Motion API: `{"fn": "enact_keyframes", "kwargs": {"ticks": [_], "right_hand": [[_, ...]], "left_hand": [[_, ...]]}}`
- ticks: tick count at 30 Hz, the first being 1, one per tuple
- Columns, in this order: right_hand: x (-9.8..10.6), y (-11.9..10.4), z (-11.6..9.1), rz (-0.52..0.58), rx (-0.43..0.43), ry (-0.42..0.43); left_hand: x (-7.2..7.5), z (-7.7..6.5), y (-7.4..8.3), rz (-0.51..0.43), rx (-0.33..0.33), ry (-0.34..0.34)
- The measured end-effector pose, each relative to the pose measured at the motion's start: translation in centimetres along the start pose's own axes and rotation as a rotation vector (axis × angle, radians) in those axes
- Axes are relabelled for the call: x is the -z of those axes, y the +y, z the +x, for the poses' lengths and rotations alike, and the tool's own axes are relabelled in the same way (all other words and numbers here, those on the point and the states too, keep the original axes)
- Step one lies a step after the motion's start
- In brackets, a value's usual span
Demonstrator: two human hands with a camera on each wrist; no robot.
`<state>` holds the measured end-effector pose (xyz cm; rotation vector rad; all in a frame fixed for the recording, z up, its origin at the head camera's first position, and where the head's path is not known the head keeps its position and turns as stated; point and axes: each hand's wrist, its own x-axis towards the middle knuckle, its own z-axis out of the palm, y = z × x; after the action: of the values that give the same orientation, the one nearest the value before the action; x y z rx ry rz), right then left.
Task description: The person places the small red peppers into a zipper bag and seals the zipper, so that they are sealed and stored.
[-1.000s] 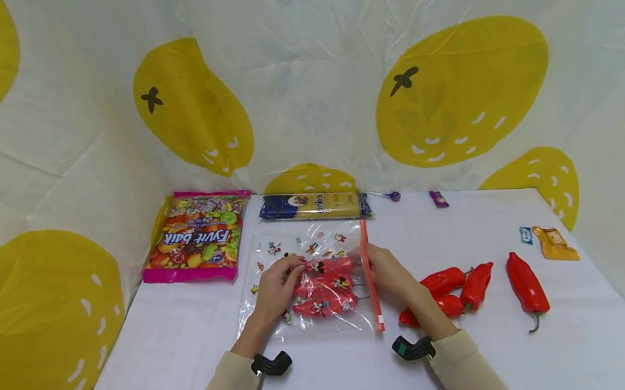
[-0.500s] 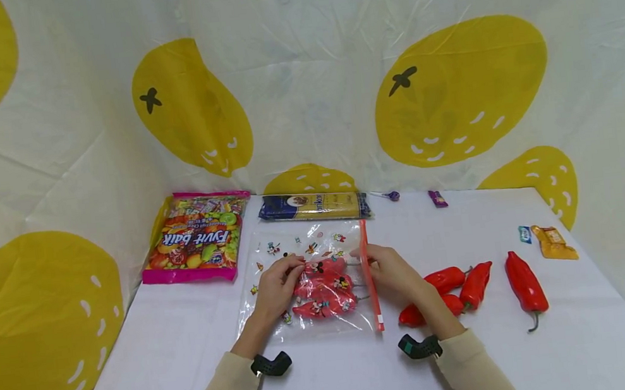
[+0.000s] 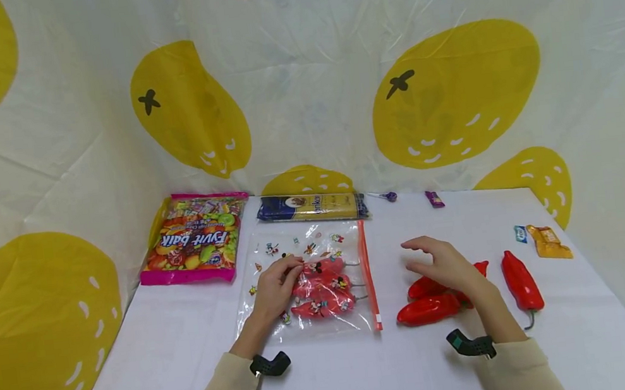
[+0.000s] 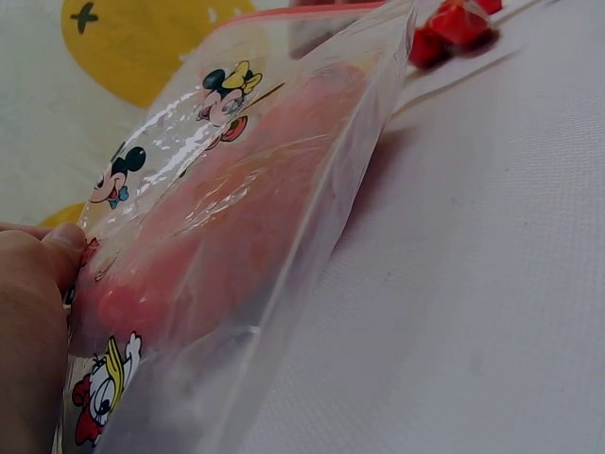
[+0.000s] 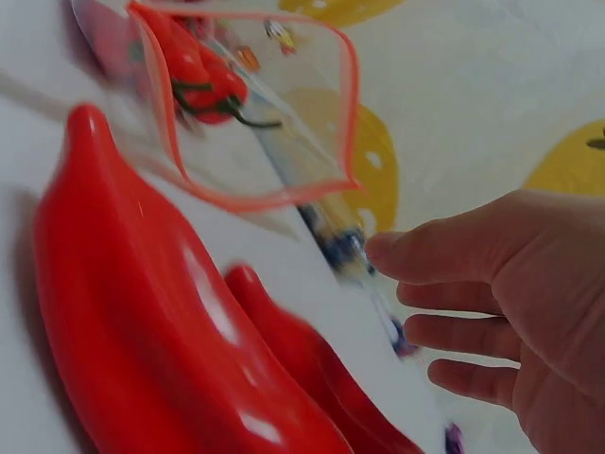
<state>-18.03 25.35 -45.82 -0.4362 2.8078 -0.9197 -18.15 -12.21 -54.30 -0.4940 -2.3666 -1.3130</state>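
A clear zip bag point(image 3: 354, 318) with cartoon prints and a red zip edge lies in the middle of the table, its mouth towards the right. Three red peppers point(image 3: 322, 286) lie inside it, stems at the mouth. My left hand point(image 3: 273, 288) pinches the bag's upper film near its middle, over the top pepper; the thumb shows at the film in the left wrist view. To the right, my right hand point(image 3: 448, 263) hovers with parted fingers and holds nothing. Beneath it lies a group of loose red peppers point(image 3: 427, 310), partly hidden by hand and forearm. The right wrist view shows the bag's mouth point(image 5: 352, 95) gaping.
One more red pepper point(image 3: 522, 281) lies farther right. Behind it are an orange packet point(image 3: 549, 242) and a small blue-green packet point(image 3: 520, 234). A candy bag point(image 3: 194, 239), a pasta pack point(image 3: 314, 207), a lollipop point(image 3: 390, 196) and a purple sweet point(image 3: 435, 199) line the back.
My right hand has let go of the bag's red edge and moved right, over the loose peppers. The left hand has stayed on the bag.
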Motion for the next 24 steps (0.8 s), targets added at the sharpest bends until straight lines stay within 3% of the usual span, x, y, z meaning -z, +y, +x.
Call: {"fn": "enact_keyframes", "kwargs": {"ticks": [11,19,24], "right_hand": [[3.7,4.3,-3.2,-0.016,-0.064,-0.085],[3.2,6.3,-3.7,0.000,-0.112,-0.169],[2.9,6.7,-3.5,-0.023,-0.100,-0.156]], "left_hand": [[0.0,0.3,-0.1,0.005,-0.022,0.010],[0.0,0.1,-0.1,0.005,-0.003,0.003],[-0.1,0.0,-0.1,0.002,0.004,0.001]]}}
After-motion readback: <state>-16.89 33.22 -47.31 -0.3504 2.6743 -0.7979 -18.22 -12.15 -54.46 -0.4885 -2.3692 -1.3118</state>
